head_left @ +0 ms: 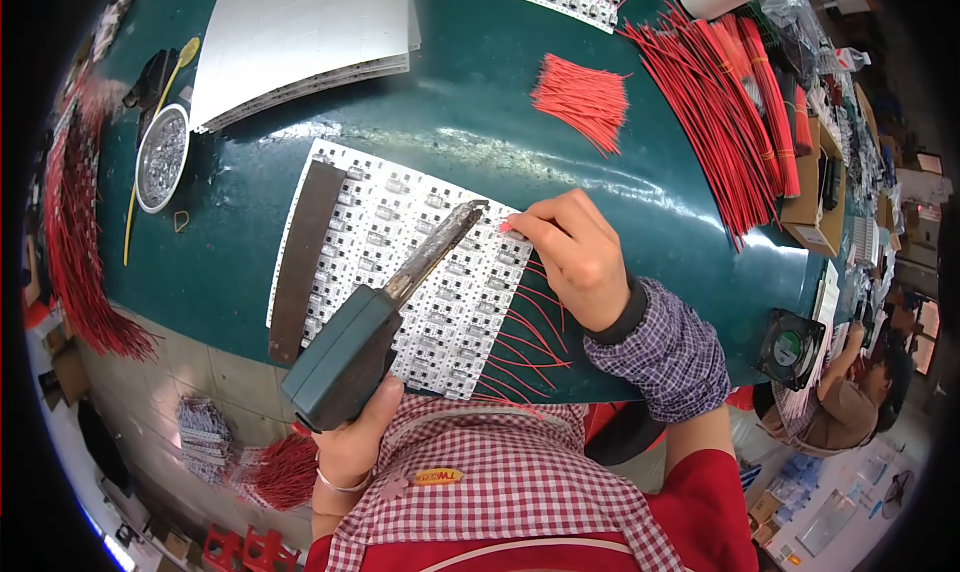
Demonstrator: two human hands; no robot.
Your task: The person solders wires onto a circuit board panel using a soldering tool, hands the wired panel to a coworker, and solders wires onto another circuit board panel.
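Here, at the far left of the green counter (pixel 470 122), a round metal dish (pixel 161 157) is sitting beside a long bundle of red wires (pixel 75 262) that is hanging over the edge. Next to it, a stack of white sheets (pixel 300 42) is lying near the back.

In the middle, a white panel of small circuit boards (pixel 400 272) is lying flat, with a dark brown strip (pixel 303 257) resting along its left side. The person's left hand (pixel 350 437) is gripping the green handle of a soldering iron (pixel 385 312), fingers closed around it. The long axis of the iron is running from the lower left up to the upper right, and its metal tip is pointing to the upper right corner of the panel, very near to the right hand (pixel 575 257).

The fingers of that right hand are pinched on a short red wire (pixel 512 227) at the panel's right edge, just beside the tip. Below this hand, a row of red wires (pixel 530 342) is already sticking out from the right edge, so I think the lower rows are finished and the work is now reaching the top row. Whether the other edges need wires, I cannot tell.

Further right, a small pile of cut red wires (pixel 583 97) and a big bundle of long red wires (pixel 730 112) are waiting, and another person (pixel 850 392) is sitting at the far right.
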